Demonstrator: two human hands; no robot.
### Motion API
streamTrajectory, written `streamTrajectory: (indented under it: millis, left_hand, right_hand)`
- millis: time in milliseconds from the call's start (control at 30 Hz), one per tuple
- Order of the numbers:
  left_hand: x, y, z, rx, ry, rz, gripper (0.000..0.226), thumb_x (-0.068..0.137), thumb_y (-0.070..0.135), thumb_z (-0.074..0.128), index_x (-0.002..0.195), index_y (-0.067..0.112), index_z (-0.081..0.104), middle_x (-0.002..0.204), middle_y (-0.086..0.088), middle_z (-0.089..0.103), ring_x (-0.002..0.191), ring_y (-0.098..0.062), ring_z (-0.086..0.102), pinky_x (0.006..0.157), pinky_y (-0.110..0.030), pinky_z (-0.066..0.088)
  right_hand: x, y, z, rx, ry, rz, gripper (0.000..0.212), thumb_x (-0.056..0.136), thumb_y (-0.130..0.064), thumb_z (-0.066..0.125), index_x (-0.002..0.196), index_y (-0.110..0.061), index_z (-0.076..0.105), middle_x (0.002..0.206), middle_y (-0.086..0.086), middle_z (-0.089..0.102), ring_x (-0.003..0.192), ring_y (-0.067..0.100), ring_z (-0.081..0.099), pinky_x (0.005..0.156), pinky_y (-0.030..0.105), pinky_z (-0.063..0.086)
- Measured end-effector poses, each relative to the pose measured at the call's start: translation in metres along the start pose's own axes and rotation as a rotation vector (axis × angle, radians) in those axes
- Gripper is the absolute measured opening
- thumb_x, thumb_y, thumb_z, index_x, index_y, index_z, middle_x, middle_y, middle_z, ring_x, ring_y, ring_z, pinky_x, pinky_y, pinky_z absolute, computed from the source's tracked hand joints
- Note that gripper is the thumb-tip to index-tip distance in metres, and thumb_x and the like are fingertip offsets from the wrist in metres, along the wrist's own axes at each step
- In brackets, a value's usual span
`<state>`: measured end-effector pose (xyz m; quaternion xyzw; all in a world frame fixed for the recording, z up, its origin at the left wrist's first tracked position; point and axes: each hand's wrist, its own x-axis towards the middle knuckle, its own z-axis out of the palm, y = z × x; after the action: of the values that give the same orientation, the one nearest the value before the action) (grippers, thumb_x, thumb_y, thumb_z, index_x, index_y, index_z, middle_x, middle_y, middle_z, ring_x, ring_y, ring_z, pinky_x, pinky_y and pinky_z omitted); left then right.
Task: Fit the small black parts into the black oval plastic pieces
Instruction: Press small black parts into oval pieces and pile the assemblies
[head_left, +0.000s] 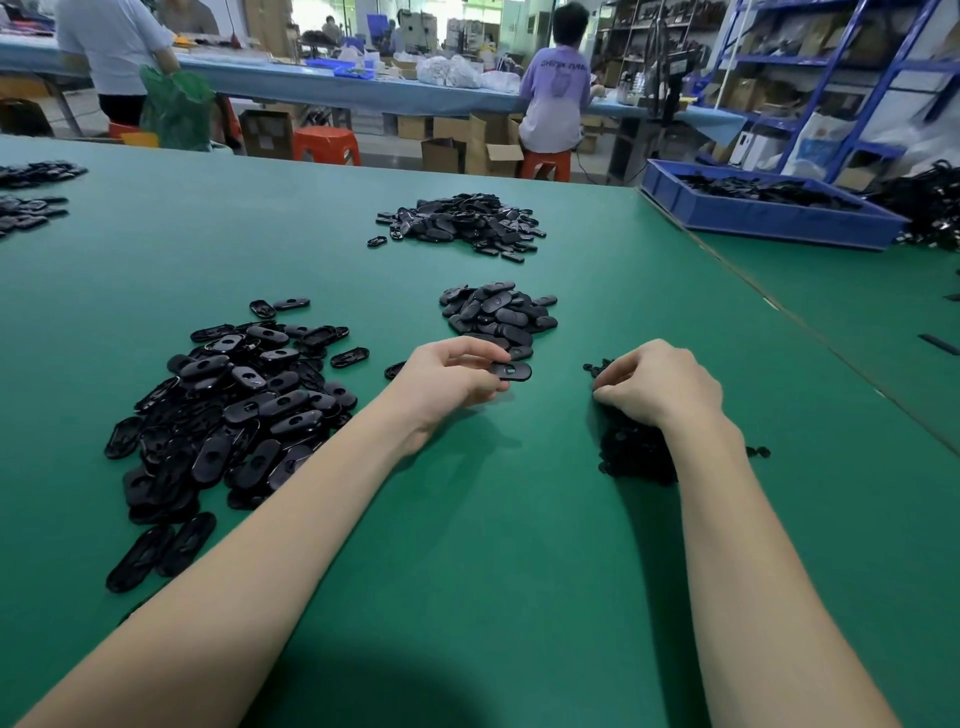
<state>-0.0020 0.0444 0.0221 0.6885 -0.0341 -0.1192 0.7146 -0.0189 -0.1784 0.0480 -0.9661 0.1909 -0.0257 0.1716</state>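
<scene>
Our left hand (447, 382) pinches one black oval plastic piece (511, 370) level just above the green desk (493, 545), slotted face up, likely so a small part can drop in.

Our right hand (657, 387) rests fingers curled on the heap of small black parts (631, 452), probably picking one; whether its grip has caught a part, we cannot tell.

Count: three near heaps of ovals. The large loose heap (228, 410) lies left as supply; the small heap (498, 317) sits just beyond the held piece, possibly finished ones; the far heap (462, 221) lies well apart.

One blue plastic bin (769, 215) stands far right.
</scene>
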Motion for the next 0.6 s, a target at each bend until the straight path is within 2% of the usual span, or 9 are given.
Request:
streamTrajectory:
  millis: [100, 233, 300, 333, 367, 433, 500, 600]
  left_hand:
    - [0.0, -0.001, 0.0, 0.009, 0.011, 0.017, 0.03, 0.083, -0.013, 0.065, 0.095, 0.012, 0.073, 0.104, -0.01, 0.072, 0.079, -0.014, 0.071, 0.064, -0.018, 0.053]
    - [0.001, -0.002, -0.002, 0.014, 0.011, 0.015, 0.03, 0.083, -0.01, 0.068, 0.096, 0.015, 0.076, 0.083, 0.003, 0.074, 0.072, -0.01, 0.069, 0.068, -0.019, 0.055]
    - [0.002, -0.002, -0.003, 0.022, 0.021, 0.024, 0.029, 0.083, -0.01, 0.068, 0.096, 0.015, 0.076, 0.084, 0.002, 0.075, 0.079, -0.014, 0.071, 0.078, -0.024, 0.057]
    - [0.002, -0.002, -0.003, 0.023, 0.03, 0.031, 0.029, 0.083, -0.009, 0.068, 0.095, 0.015, 0.077, 0.089, -0.001, 0.075, 0.083, -0.017, 0.071, 0.082, -0.026, 0.057]
    - [0.002, -0.002, -0.004, 0.019, 0.035, 0.037, 0.028, 0.083, -0.009, 0.068, 0.094, 0.015, 0.076, 0.094, -0.005, 0.075, 0.085, -0.018, 0.071, 0.084, -0.027, 0.057]
    - [0.002, -0.002, -0.003, 0.03, 0.04, 0.057, 0.029, 0.082, -0.009, 0.07, 0.095, 0.016, 0.076, 0.095, -0.003, 0.076, 0.083, -0.013, 0.071, 0.079, -0.022, 0.056]
    - [0.002, -0.001, -0.003, 0.078, 0.048, 0.088, 0.03, 0.081, -0.008, 0.072, 0.096, 0.017, 0.076, 0.089, 0.004, 0.076, 0.078, -0.004, 0.069, 0.071, -0.014, 0.052]
    - [0.002, 0.0, -0.003, 0.113, 0.047, 0.11, 0.03, 0.081, -0.006, 0.073, 0.097, 0.019, 0.077, 0.087, 0.006, 0.074, 0.076, -0.001, 0.067, 0.07, -0.01, 0.051]
  right_hand:
    - [0.001, 0.0, 0.002, -0.011, 0.011, 0.009, 0.011, 0.084, -0.028, 0.072, 0.087, -0.038, 0.076, 0.104, -0.003, 0.072, 0.092, 0.024, 0.061, 0.074, 0.028, 0.042]
    - [0.001, -0.001, 0.008, -0.056, 0.036, -0.024, 0.015, 0.093, -0.032, 0.062, 0.1, -0.036, 0.075, 0.111, -0.003, 0.072, 0.101, 0.027, 0.064, 0.076, 0.029, 0.045]
    - [0.002, -0.001, 0.01, 0.038, 0.04, -0.065, 0.015, 0.096, -0.035, 0.06, 0.102, -0.035, 0.074, 0.109, -0.006, 0.072, 0.101, 0.024, 0.064, 0.078, 0.031, 0.048]
    - [0.002, -0.002, 0.01, 0.164, 0.032, -0.093, 0.014, 0.096, -0.035, 0.061, 0.1, -0.032, 0.074, 0.106, -0.007, 0.073, 0.099, 0.02, 0.064, 0.08, 0.031, 0.05]
    - [0.003, -0.004, 0.009, 0.33, 0.012, -0.123, 0.013, 0.096, -0.034, 0.062, 0.096, -0.03, 0.075, 0.1, -0.009, 0.075, 0.093, 0.015, 0.064, 0.078, 0.03, 0.051]
    - [-0.001, -0.013, 0.006, 0.617, -0.079, -0.169, 0.011, 0.095, -0.03, 0.067, 0.089, -0.026, 0.076, 0.086, -0.014, 0.076, 0.07, 0.002, 0.06, 0.064, 0.022, 0.047]
    - [-0.005, -0.023, 0.005, 0.732, -0.194, -0.2, 0.008, 0.093, -0.026, 0.07, 0.087, -0.026, 0.075, 0.075, -0.017, 0.074, 0.051, -0.001, 0.047, 0.05, 0.014, 0.038]
    - [-0.009, -0.03, 0.008, 0.762, -0.279, -0.236, 0.011, 0.093, -0.022, 0.069, 0.089, -0.029, 0.076, 0.076, -0.013, 0.071, 0.048, 0.003, 0.041, 0.044, 0.012, 0.033]
